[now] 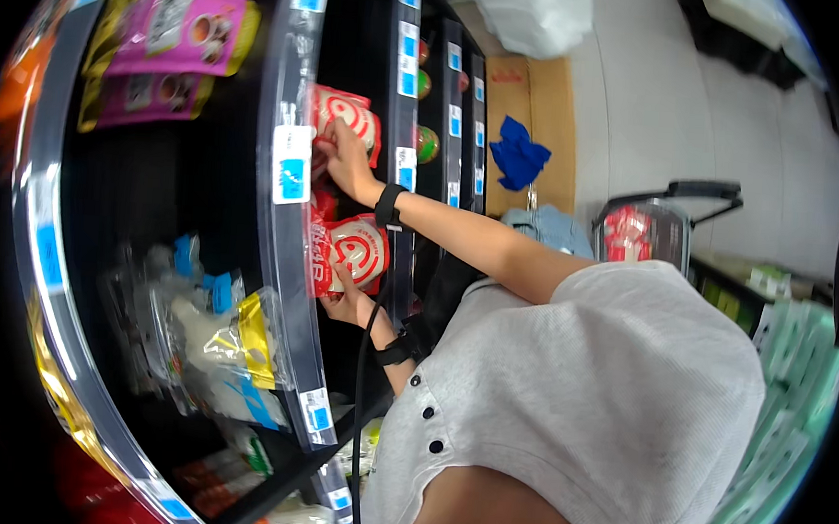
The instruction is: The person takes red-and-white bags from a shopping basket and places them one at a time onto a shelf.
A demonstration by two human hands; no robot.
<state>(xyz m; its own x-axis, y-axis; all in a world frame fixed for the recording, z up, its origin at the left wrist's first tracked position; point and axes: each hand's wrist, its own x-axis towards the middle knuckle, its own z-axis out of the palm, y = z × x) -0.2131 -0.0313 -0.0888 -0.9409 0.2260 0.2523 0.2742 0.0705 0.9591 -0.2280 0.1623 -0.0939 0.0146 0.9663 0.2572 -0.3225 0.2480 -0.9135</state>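
My right hand (346, 158), with a black wristband, reaches to the shelf edge. Its fingers grip the edge of a red and white plastic bag (356, 123) with a printed round face. My left hand (351, 299) also wears a black band. It holds a similar red and white bag (363, 248), thumb on the front and fingers around its edge. Both bags lie at the dark shelf rail (287, 254), whose price labels bear writing. More red packaging shows between the hands. Part of my right fingers is hidden against the bag.
Pink and gold pouches (181, 28) and clear plastic bags (220, 343) lie on a neighbouring shelf. Jars (426, 145) stand on another. A blue cloth or bag (518, 153) lies on cardboard (551, 104). A wheeled basket (641, 232) stands on the floor. A black cable hangs near my left hand.
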